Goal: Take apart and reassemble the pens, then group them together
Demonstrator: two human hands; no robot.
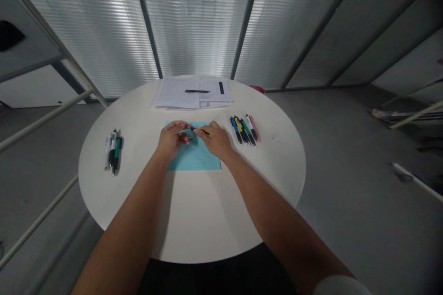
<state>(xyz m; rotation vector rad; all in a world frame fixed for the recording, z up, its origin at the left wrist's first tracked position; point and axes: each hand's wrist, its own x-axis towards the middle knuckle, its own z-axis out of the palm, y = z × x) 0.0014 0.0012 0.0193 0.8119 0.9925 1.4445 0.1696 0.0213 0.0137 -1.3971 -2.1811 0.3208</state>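
Note:
My two hands meet over a light blue sheet (195,159) on the round white table. Between the fingers of my right hand (217,140) is a dark pen part (205,132), its far end reaching to the fingertips of my left hand (170,140). The left fingers are curled. A small, shiny, metal-tipped piece (190,138) shows at their lower fingertips; its exact kind is too small to tell. Right of the sheet lies a row of pens (245,130) with blue, yellow, green and white barrels.
More pens (112,150), one of them green, lie at the left of the white table (204,221). Printed papers (176,94) are stacked at its far edge with a black pen (196,91) on top. Beyond stand window blinds (194,23). Pale metal rails (44,120) run along the left.

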